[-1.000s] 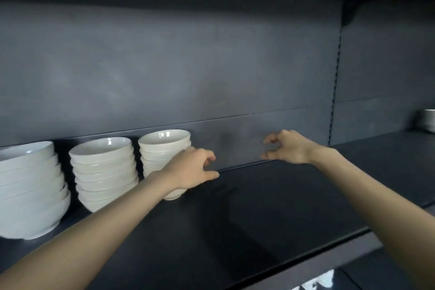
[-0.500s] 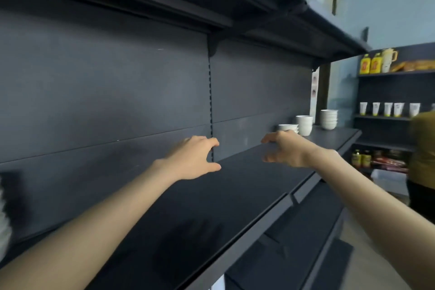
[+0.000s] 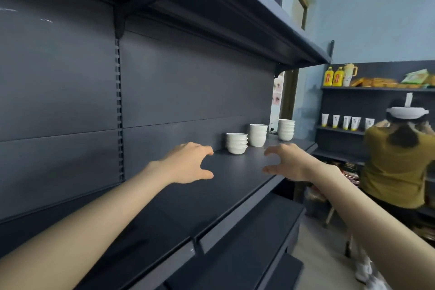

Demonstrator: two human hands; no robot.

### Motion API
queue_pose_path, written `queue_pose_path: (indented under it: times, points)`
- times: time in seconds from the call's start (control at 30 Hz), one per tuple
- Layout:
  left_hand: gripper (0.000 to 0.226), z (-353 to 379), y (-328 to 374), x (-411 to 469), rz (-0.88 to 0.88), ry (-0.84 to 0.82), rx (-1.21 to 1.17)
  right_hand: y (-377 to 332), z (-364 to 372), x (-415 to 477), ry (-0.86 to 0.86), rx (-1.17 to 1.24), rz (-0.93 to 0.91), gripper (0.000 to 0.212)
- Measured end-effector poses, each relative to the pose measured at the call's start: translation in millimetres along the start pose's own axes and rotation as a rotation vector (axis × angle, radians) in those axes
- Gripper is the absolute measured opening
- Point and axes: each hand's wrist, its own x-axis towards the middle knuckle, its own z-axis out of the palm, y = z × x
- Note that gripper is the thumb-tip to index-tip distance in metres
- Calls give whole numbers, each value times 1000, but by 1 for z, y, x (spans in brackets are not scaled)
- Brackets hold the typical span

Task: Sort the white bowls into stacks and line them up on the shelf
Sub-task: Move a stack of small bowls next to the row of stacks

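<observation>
In the head view, three piles of white bowls stand at the far end of the dark shelf (image 3: pixel 235 173), close to its back wall. The near stack (image 3: pixel 236 143) is the lowest, the middle stack (image 3: pixel 258 134) is taller, and the far stack (image 3: pixel 286 129) sits by the shelf's end. The piles stand apart from each other. The bowls look hard, smooth and shiny, so a pile is likely a bit heavy and slippery, and it would break if dropped. A good way to take a pile would be with both hands, one on each side, low down at the bottom bowl, so it does not tip. The left hand (image 3: pixel 188 162) and the right hand (image 3: pixel 288 162) reach out over the shelf, short of the near stack. The fingers (image 3: pixel 203 149) of both hands are spread wide and a little bent, with the thumbs low. They hold nothing and touch no bowl. Another person (image 3: pixel 397 160) in a yellow top stands on the right.
</observation>
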Motion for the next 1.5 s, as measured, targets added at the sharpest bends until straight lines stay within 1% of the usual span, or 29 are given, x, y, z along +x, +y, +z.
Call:
queue_pose_path:
  times: [0.23,0.33,0.5,0.6,0.7,0.87,0.93,1.03,1.2,1.3,1.5]
  points:
    - [54,29,16,120,23,15,41,76,11,99,49,37,-35,55]
    - [51,49,17,174,47,8,61,105,15,138,40,32,-1,56]
    - [46,79,30,272,94,-9,53,165,19,197,51,46,41,52]
    - [50,92,49,330,140,-28,26,208,17,229,30,13,100,56]
    - [54,109,71,391,186,-17,32,260,15,264,54,11,146,56]
    - [58,150,114,483,198,-11,-10,347,22,322,61,14,145,54]
    - [58,167,131,518,189,-25,-29,380,25,346,46,11,122,51]
    - [56,184,154,573,157,-35,-51,427,23,386,31,9,87,53]
    - [51,210,174,655,59,29,-106,493,22,460,30,35,-11,45]
    - [57,231,180,693,-7,10,-122,524,28,504,13,65,-59,49]
    - [64,273,181,770,-132,30,-214,578,52,596,22,125,-125,59]
